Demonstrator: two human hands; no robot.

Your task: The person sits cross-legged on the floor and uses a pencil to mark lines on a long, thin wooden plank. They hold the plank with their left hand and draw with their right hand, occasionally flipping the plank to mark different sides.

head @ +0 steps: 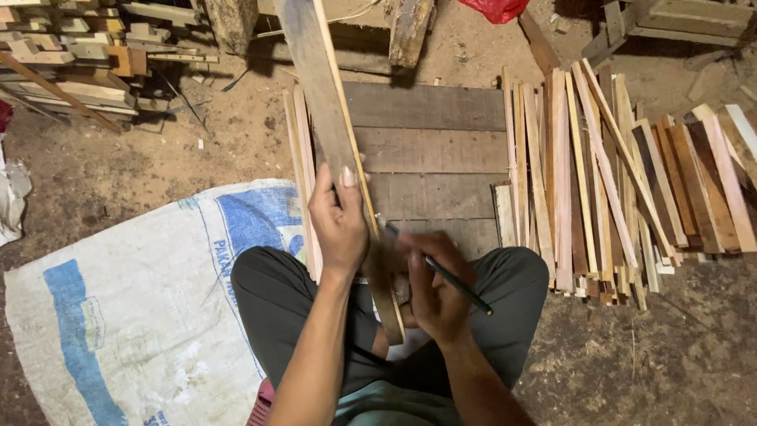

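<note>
Rough matt wooden slat (331,118), woven plastic sack (134,300), glossy dark pencil (441,272)

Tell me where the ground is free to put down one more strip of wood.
Bare dirt floor lies between the woven sack and the offcut pile; more lies below the wooden strips. That fan of strips is crowded, and so are the dark boards.

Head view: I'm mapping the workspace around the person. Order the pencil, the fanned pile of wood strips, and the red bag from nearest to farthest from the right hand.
1. Pencil: held in the right hand, over the lap.
2. Fanned pile of wood strips: on the ground to the right.
3. Red bag: at the top edge, beyond the dark planks.
</note>
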